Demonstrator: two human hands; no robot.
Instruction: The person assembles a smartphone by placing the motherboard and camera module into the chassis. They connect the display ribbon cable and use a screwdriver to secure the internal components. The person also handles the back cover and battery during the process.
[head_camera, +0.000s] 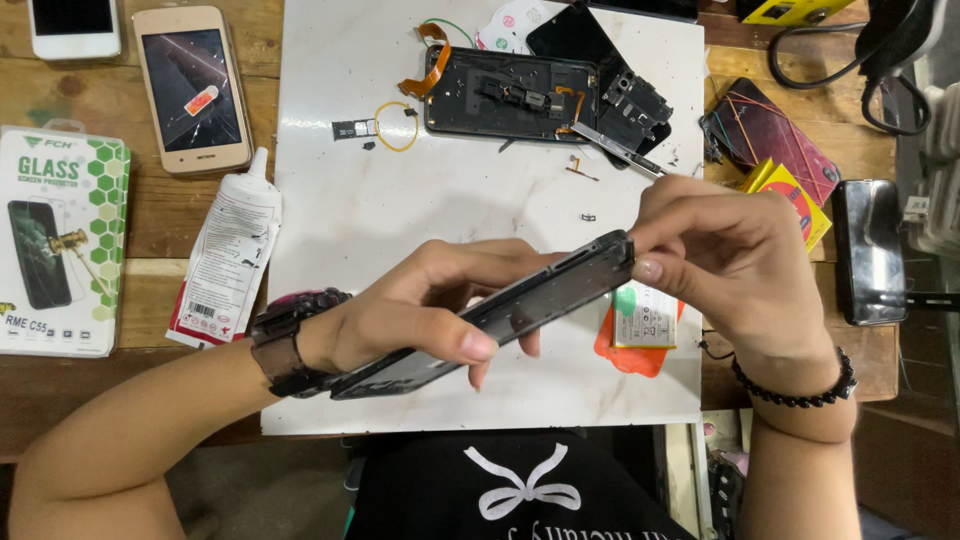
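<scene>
Left hand (430, 310) gripping a dark phone frame (490, 315) edge-on above the white mat (330, 190); right hand (720, 250) pinching its upper end; frame's lower end hidden behind the wrist, its face unreadable

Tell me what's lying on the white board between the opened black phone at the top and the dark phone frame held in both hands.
In the head view, mostly bare white board; only tiny dark parts lie there.
</scene>
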